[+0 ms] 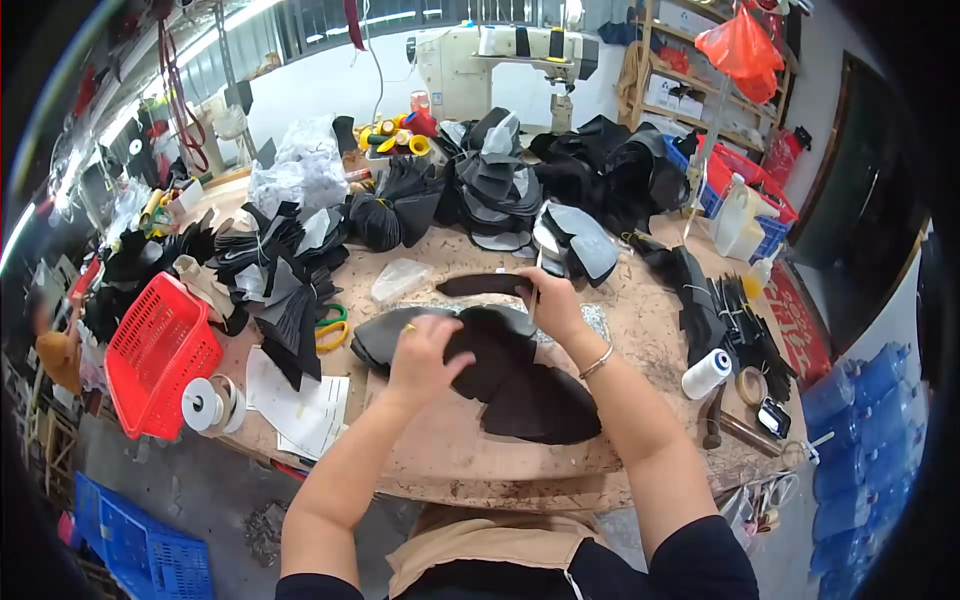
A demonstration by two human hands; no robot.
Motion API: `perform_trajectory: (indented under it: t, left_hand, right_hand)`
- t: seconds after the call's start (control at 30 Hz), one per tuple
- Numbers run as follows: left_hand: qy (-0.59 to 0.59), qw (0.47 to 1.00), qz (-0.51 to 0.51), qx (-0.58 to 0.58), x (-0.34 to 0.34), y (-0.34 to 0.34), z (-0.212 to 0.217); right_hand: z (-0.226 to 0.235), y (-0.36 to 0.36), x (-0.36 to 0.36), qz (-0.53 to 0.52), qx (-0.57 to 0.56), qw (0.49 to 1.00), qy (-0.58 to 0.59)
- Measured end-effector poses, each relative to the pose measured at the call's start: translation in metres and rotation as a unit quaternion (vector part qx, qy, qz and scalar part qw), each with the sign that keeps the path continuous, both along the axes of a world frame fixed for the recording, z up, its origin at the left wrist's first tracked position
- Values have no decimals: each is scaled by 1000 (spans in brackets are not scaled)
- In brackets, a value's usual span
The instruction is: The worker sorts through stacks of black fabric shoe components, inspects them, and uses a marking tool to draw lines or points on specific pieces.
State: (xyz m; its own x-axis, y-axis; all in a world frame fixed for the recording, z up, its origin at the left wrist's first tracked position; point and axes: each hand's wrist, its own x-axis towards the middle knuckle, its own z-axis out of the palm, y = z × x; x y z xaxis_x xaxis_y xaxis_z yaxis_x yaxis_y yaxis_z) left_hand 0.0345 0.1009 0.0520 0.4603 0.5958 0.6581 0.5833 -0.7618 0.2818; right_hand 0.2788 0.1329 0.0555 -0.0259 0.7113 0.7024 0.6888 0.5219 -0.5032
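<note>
Standing wide apart, the fingers of the left hand (425,355) seem to hold nothing; whether they touch the overlapping black, flat, cloth-like pieces (540,405) just below and to their right, I cannot tell. The fingers of the right hand (557,305) are closed around a thin, white, stick-like tool (534,300). A dark, narrow, curved strip (480,287) is just left of these fingers; if they also pinch its end, I cannot see. In my judgement, a weak pinch could let the strip drop crooked. The black pieces seem loose, so a careless brush of the left fingers could slide them over the grey, layered pieces (378,338) beside these fingers. Tilting, the tool could mark the dark material.
</note>
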Motion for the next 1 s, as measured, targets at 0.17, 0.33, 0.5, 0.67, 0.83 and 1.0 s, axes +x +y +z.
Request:
perform_trajectory:
  t: [0.17, 0.33, 0.5, 0.67, 0.83, 1.0]
  left_hand:
    - [106, 992, -59, 30, -9, 14, -18]
    - [90, 996, -14, 24, 4, 27, -6]
    - [-141, 986, -4, -89, 9, 38, 10]
    - [93, 994, -28, 51, -15, -9, 5]
    - [275, 943, -102, 154, -21, 0, -2]
    - [207, 963, -100, 140, 8, 33, -12]
  right_hand:
    - [-4, -9, 5, 55, -67, 995, -48]
    - [-12, -19, 13, 114, -140, 982, -56]
    - [-10, -20, 7, 68, -80, 993, -60]
    - [19, -9, 33, -47, 24, 999, -9]
    - [60, -22, 51, -78, 57, 995, -21]
    - [71, -41, 81, -171, 59, 981, -76]
